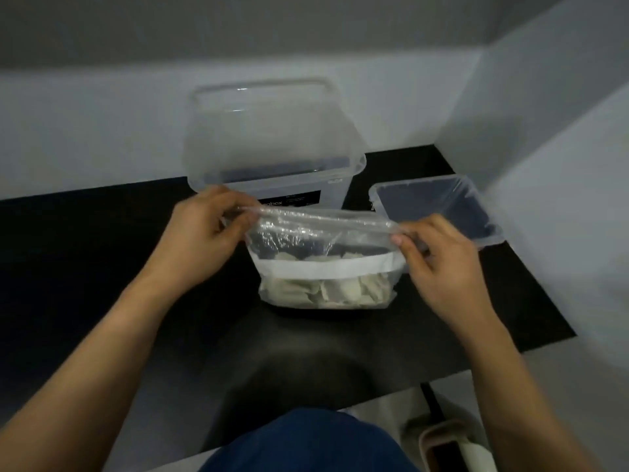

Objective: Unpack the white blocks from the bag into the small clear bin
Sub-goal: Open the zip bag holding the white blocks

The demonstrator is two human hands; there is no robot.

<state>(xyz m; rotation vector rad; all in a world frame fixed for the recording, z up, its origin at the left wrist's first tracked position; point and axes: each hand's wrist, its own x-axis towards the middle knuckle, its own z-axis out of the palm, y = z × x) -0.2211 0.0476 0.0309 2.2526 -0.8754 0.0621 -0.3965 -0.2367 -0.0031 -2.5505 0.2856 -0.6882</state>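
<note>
Head: crinkly clear bag (299, 240), white blocks (340, 291)

Black tabletop (102, 267) spread before me, a large clear box (272, 137) with a dark label stood far centre against the white wall (85, 124), my blue trouser leg (306, 444) showed nearest, a pale blurred object (452, 447) lay near right.

Place: a bare work booth, lab-like.
Walls: white panels (85, 124) behind and right.
Table: black top (85, 253), big bin (272, 131), small bin (418, 183).

A band (326, 269) on the bag (292, 240) hides some white blocks (326, 291).
</note>
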